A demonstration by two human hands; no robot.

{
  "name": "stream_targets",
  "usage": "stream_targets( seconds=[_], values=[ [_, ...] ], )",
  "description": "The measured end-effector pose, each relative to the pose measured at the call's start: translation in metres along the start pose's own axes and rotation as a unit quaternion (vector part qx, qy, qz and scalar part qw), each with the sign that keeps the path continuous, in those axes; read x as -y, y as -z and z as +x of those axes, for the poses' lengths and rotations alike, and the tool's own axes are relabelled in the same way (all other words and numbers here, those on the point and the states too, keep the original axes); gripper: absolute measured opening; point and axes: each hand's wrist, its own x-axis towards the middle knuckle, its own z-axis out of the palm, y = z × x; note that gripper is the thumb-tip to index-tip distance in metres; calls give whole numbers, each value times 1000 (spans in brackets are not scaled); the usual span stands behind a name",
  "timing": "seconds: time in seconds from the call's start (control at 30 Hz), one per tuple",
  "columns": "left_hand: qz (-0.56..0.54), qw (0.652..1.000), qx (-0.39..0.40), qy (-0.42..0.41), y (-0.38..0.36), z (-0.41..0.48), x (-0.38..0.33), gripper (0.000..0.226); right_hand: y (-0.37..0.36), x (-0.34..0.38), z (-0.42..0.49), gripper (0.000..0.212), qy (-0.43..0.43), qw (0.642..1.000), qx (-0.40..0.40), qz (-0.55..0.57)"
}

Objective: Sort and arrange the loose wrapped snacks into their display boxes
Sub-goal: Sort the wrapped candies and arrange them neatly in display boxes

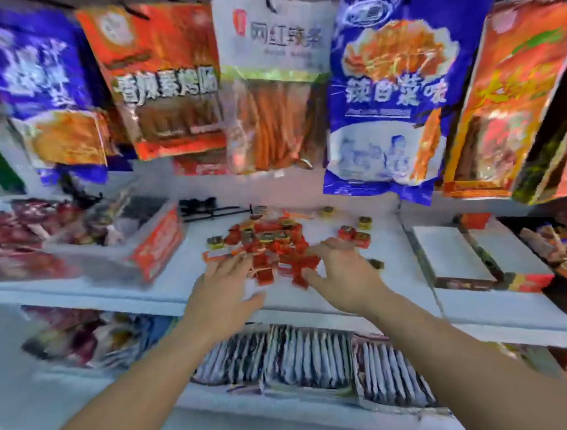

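A heap of small red wrapped snacks (270, 245) lies on the white shelf (392, 252), and everything else sits around it. The left hand (225, 283) lies flat on the heap's near left edge, fingers straight and a little apart. The right hand (342, 269) is at the heap's near right edge, fingers spread wide with the tips among the wrappers. The picture is blurred, but neither hand seems to grip a piece.

A few loose red and yellow wrapped pieces (355, 235) sit just right of the heap, apart from it. Left of the heap stands an open orange-red cardboard display box (160, 242), tilted, with dark packets inside. Well to the heap's right is a flat white-topped box (451, 255). Above and behind the heap hang large printed snack bags, among them a blue-and-white bag (390, 87) and a clear bag of orange sticks (270, 117). Below the heap, on a lower shelf, upright rows of grey-and-white packets (309, 358) fill trays.
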Motion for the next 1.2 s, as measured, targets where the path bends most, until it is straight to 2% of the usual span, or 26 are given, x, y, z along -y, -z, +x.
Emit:
stream_targets(
  seconds=[0.2,0.27,0.37,0.43,0.6,0.7,0.8,0.9,0.97,1.2],
  values=[
    [-10,1000,-12,-6,-24,28,59,66,-42,24,74,70,50,996,-15,-78],
    [-9,1000,-4,-19,-29,35,68,65,-50,31,90,79,86,993,-5,-84],
    [-10,998,-46,-36,-31,39,77,57,-65,35,102,84,141,982,31,-121],
    [-17,997,-71,-28,-31,38,84,53,-72,30,102,81,144,979,27,-143],
    [-69,992,-108,-16,-33,32,97,45,-68,12,94,74,98,988,-19,-114],
    [-110,984,-139,18,-32,37,95,42,-63,10,97,69,87,988,-41,-118],
    [-86,987,-128,37,-34,44,93,44,-60,20,108,66,105,987,-52,-105],
    [-34,991,-128,38,-35,45,92,50,-62,29,121,61,116,987,-12,-107],
    [-33,990,-129,54,-34,46,91,43,-65,25,121,53,113,987,-5,-115],
    [-75,985,-118,103,-31,55,80,47,-57,1,108,44,35,991,-51,-116]
  ],
)
